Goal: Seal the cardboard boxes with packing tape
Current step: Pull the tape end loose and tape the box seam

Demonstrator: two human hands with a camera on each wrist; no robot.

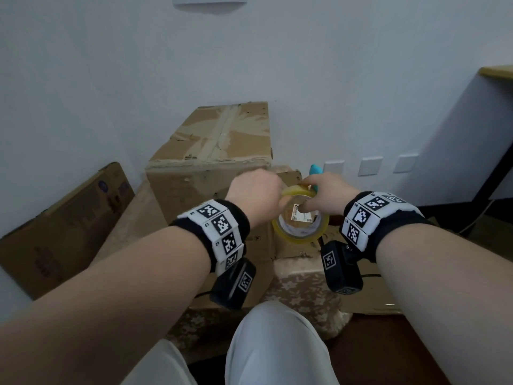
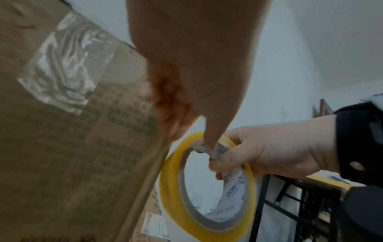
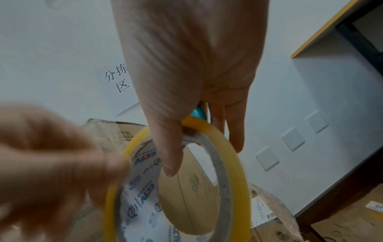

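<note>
A yellow-edged roll of clear packing tape [image 1: 301, 234] is held upright over a small labelled cardboard box [image 1: 297, 250]. My right hand [image 1: 323, 194] grips the roll [image 3: 232, 163] at its top, thumb inside the core and fingers outside, with a teal object [image 3: 199, 113] tucked behind the fingers. My left hand [image 1: 258, 190] sits at the roll's left edge, fingers curled, and seems to pinch the free end of the clear tape [image 3: 99, 134]; its thumb touches the roll [image 2: 172, 188]. A big worn box [image 1: 213, 140] with an old tape seam stands just left.
A flattened carton [image 1: 63, 223] leans on the wall at the left. The boxes rest on a patterned cushion [image 1: 302, 295]. My knees [image 1: 272, 343] are directly below. A dark-framed desk [image 1: 497, 70] stands on the right, and the white wall is close behind.
</note>
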